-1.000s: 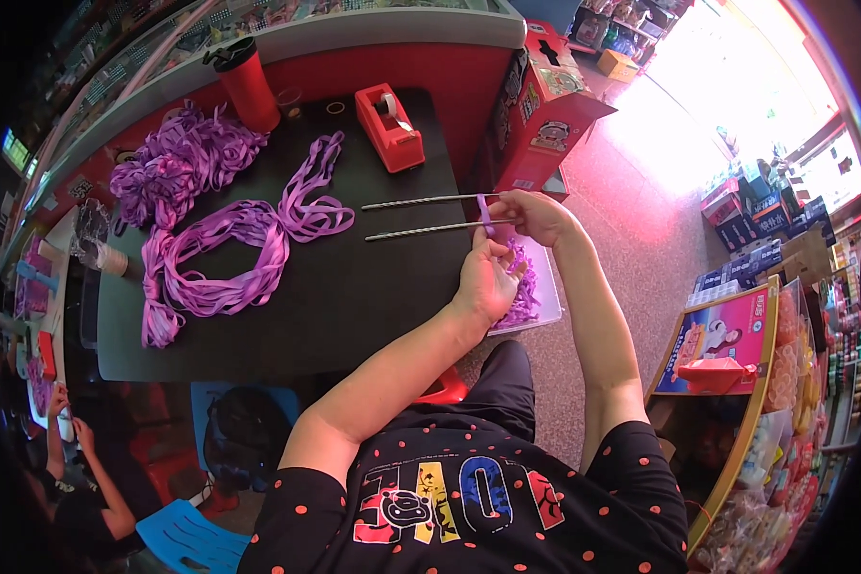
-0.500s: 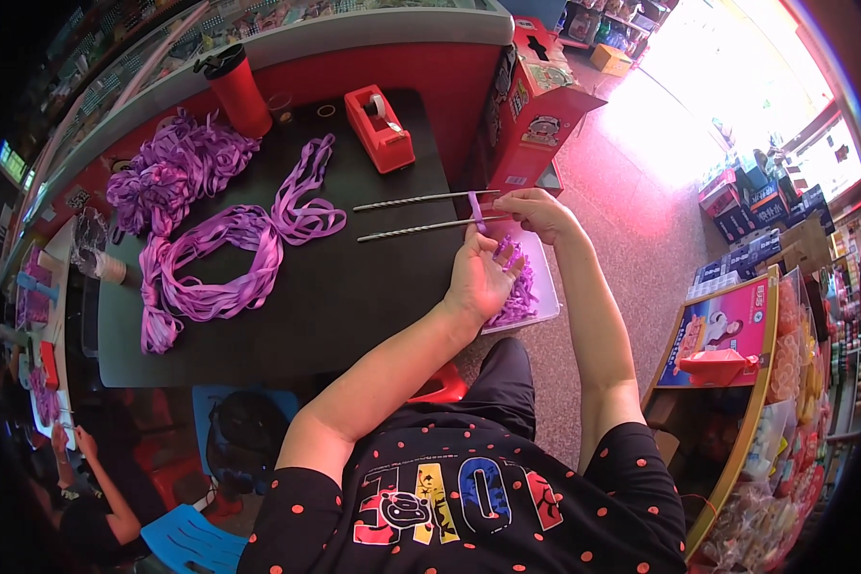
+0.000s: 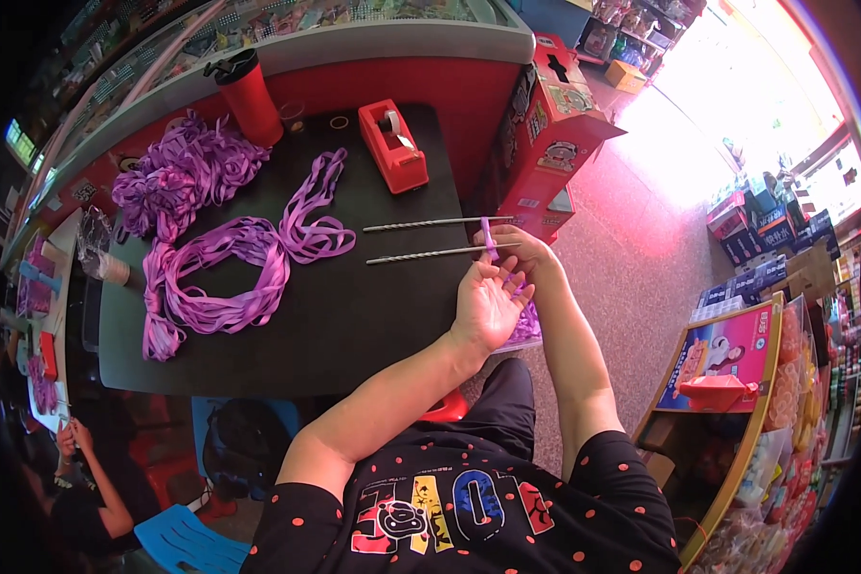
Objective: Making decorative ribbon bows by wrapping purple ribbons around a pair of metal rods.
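Two thin twisted metal rods (image 3: 421, 226) run side by side over the right part of the dark table, their right ends reaching past its edge. Near those ends, a narrow purple ribbon (image 3: 489, 237) is looped across both rods. My right hand (image 3: 531, 256) is closed at the rod ends, its fingertips pinching the ribbon. Just below, my left hand (image 3: 488, 304) is palm up, thumb and index finger closed at the ribbon's lower part, other fingers loosely curled. Under my hands, a pale box (image 3: 514, 346) holding purple ribbon pieces (image 3: 526, 323) is mostly hidden.
On the dark table (image 3: 354, 325) lie a looped purple ribbon bundle (image 3: 222, 320) and a ribbon heap (image 3: 187, 167). A red tape dispenser (image 3: 392, 148) and red tumbler (image 3: 251, 100) stand behind. A red carton (image 3: 555, 134) is beyond the right edge. Another person's hands (image 3: 74, 438) are far left.
My right hand has come down and closer to the rods, covering their ends. My left hand has turned more palm up and hides more of the box. The view has shifted slightly.
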A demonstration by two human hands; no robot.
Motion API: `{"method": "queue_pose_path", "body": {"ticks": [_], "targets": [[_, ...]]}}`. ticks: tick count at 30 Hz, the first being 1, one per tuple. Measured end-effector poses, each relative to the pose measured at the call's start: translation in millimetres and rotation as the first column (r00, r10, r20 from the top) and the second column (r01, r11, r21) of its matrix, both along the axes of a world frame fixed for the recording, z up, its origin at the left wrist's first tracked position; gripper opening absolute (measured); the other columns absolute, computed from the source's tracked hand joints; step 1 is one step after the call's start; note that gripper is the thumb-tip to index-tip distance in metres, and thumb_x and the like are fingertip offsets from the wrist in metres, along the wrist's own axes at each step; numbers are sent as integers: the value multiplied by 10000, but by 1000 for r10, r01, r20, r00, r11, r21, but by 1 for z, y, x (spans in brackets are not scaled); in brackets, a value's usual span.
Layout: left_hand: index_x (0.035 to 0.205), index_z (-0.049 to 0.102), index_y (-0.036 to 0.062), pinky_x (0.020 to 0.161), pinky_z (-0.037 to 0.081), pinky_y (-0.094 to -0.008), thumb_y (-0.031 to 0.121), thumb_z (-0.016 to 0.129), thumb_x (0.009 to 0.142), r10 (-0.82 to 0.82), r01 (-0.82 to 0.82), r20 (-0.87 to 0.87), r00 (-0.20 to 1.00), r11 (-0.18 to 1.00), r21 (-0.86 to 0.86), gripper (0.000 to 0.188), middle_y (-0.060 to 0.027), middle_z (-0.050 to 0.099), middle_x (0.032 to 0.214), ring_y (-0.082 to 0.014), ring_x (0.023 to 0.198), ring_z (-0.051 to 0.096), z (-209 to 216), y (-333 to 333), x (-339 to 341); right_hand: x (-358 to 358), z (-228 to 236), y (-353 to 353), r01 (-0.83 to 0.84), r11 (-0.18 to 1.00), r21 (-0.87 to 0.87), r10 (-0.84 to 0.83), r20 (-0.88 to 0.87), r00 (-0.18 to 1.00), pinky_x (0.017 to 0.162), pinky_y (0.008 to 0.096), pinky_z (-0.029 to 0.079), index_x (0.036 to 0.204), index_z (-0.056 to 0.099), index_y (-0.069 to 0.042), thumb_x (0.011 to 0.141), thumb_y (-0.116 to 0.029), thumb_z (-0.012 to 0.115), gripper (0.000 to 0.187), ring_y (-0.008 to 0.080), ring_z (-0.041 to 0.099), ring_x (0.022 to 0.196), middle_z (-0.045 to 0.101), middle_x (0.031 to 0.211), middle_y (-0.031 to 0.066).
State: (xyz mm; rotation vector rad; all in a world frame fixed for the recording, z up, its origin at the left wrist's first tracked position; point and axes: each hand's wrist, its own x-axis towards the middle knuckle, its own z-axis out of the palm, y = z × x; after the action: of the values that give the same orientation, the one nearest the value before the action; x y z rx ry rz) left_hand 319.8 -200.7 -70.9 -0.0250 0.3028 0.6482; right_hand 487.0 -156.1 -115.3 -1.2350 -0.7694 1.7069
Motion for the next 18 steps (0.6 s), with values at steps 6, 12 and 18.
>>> {"method": "queue_pose_path", "body": {"ticks": [6,12,18], "targets": [[1095,483,152,992,344,-428,242,565,749,-5,4,-35,999,1000,-8,367,-48,471,1129,-226,1076,418,5,-1,1,-7,-4,-8,13,995,97,-12,-11,1000,687,236,480,1027,595,-45,830,-275,680,315,97,575,785,611,885,14],[1133,476,175,968,354,-431,230,557,747,6,-7,31,1000,1000,30,397,-56,459,1149,-226,1050,427,0,0,3,9,25,-14,24,1000,-17,-19,293,956,608,225,466,977,630,-51,865,-258,623,235,79,553,711,604,871,11],[1161,459,193,955,351,-435,231,555,750,-11,10,8,1000,999,50,424,-56,459,1127,-227,1042,428,3,1,0,-3,105,-23,-138,955,263,-160,846,508,635,268,455,935,664,-18,853,-190,629,194,106,560,745,607,865,32]]}}
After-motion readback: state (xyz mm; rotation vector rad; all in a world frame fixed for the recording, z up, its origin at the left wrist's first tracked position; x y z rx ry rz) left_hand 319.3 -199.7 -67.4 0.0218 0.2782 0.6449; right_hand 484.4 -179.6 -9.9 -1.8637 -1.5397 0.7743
